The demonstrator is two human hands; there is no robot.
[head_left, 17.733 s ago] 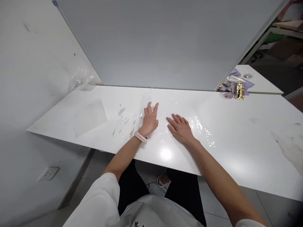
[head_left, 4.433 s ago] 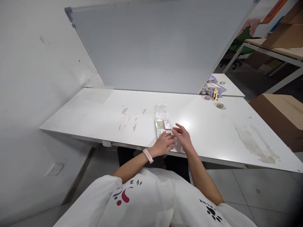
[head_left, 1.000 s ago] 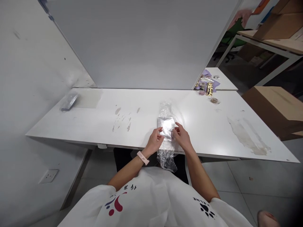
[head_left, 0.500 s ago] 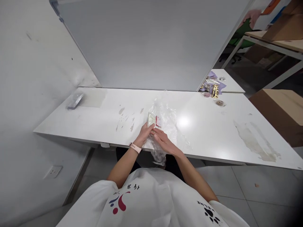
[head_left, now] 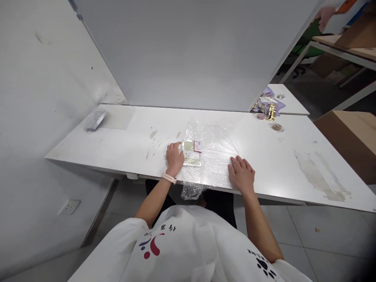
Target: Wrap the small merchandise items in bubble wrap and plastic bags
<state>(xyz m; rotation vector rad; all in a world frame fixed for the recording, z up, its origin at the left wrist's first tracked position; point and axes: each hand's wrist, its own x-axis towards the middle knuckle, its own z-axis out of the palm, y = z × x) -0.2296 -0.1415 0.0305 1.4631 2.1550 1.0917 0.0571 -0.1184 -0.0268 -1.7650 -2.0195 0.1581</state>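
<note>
A flat pale-green packet (head_left: 189,159) with a red-and-white label (head_left: 197,146) lies near the table's front edge. Clear plastic film (head_left: 217,150) spreads over and around it, wrinkled, with a crumpled end hanging off the front edge. Just left of the packet, my left hand (head_left: 175,158) rests palm down, its fingers bent forward and apart, close to the packet's edge. My right hand (head_left: 242,174) lies at the film's right side, fingers spread and pressing on it. Neither hand shows anything gripped.
The white table (head_left: 273,168) runs left to right with a grey panel (head_left: 194,55) behind it. A clear plastic package (head_left: 96,120) lies far left. Several small wrapped packets (head_left: 270,112) are piled at the back right. A cardboard box (head_left: 349,137) stands beyond the right edge.
My hands, together on the packet before, have moved apart: the left to the packet's left side, the right well to the right. The film now lies spread wider and flatter to the right.
</note>
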